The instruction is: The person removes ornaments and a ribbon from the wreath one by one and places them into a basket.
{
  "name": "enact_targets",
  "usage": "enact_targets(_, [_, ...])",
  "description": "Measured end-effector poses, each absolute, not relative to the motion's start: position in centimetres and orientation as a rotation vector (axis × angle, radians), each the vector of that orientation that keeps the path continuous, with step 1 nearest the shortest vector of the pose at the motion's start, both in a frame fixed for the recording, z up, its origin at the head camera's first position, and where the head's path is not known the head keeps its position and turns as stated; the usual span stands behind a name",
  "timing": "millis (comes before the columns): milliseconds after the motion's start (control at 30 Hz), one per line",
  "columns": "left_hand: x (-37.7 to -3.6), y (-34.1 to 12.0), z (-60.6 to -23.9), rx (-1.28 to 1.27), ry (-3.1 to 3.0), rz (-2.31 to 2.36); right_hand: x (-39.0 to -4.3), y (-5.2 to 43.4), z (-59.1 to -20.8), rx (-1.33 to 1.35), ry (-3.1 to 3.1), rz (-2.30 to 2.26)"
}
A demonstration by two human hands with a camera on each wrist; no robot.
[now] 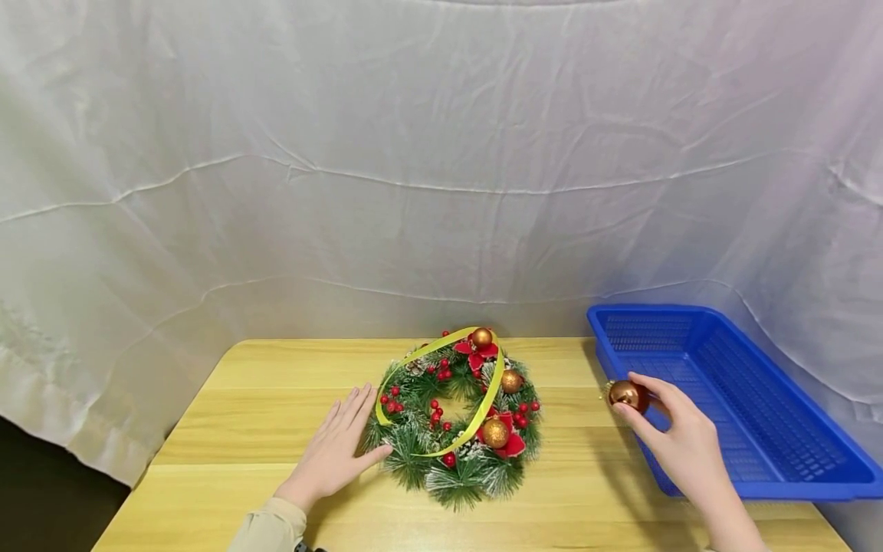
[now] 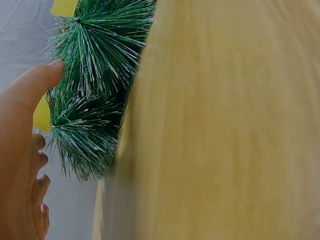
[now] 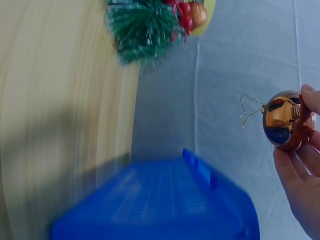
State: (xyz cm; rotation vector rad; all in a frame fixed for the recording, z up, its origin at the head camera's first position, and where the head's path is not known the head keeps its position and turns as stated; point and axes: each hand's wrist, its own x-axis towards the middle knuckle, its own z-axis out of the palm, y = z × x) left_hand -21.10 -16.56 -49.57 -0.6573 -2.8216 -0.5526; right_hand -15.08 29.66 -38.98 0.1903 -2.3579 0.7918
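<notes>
A green Christmas wreath (image 1: 458,487) with red berries, red flowers and gold balls lies on the wooden table. Across its top loops a yellow ribbon (image 1: 491,391). My left hand (image 1: 336,445) is at the wreath's left side, fingers straight, thumb (image 2: 42,82) beside the frosted needles. Between thumb and fingers, my right hand (image 1: 679,433) pinches a shiny copper Christmas ball (image 1: 629,395) near the left rim of the blue basket. A thin gold hanging loop (image 3: 245,106) trails from the ball's cap in the right wrist view.
The blue plastic basket (image 1: 741,491) with mesh walls stands at the table's right side. A grey-white cloth (image 1: 441,230) hangs behind the table and along both sides. The wooden table (image 1: 228,429) ends at a left edge above a dark area.
</notes>
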Motion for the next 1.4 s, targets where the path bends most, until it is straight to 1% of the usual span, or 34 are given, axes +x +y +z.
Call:
enact_targets(200, [-21.1, -16.5, -49.6, -0.66, -2.816, -0.549, -14.6, 31.6, -38.9, 0.086, -2.373, 0.75])
enact_targets(567, [-21.2, -16.6, -49.8, -0.667, -2.803, -0.55, -13.7, 34.0, -38.9, -0.025, -2.437, 0.718])
enact_targets(1000, [-21.1, -16.6, -49.8, -0.663, -2.802, -0.561, -13.4, 36.1, -39.4, -0.093, -2.524, 0.722])
enact_targets(1400, [-21.0, -16.6, -49.7, -0.659, -2.816, -0.559, -13.2, 37.5, -39.8, -0.086, -2.631, 0.718])
